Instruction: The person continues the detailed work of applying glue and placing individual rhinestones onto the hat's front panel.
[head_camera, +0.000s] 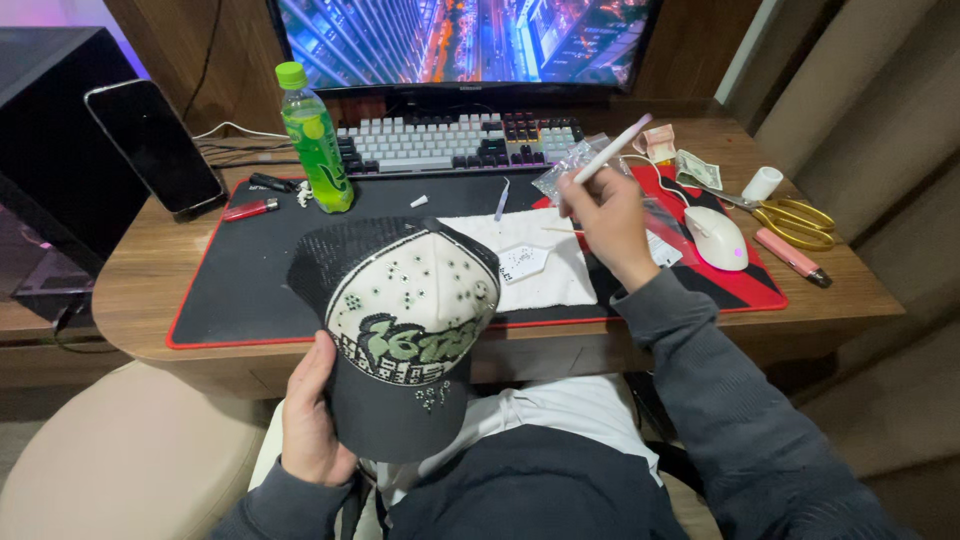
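Nearest to us, our left hand (312, 420) grips the dark brim of a cap (405, 335), fingers curled under the brim's left edge and thumb on top; the cap sits over our lap at the near edge of the desk, its white front panel with a green design and small dark studs facing up, its black mesh back tilted away. Just beyond, on the black desk mat with the red border (240, 285), lies a white cloth (530, 260) with a small white tray (522, 262) on it. Above the cloth's right side, our right hand (608, 220) pinches a slim pale pen-like tool (612, 150), its fingers closed around the lower part while the upper end slants up and to the right. To the right rest a white mouse (716, 238), yellow-handled scissors (795, 218) and a pink marker (790, 255). To the left stand a green bottle (315, 140), a red lighter (250, 209) and a propped dark phone (155, 145). Farthest away sit the keyboard (460, 142) and the lit monitor (465, 40).
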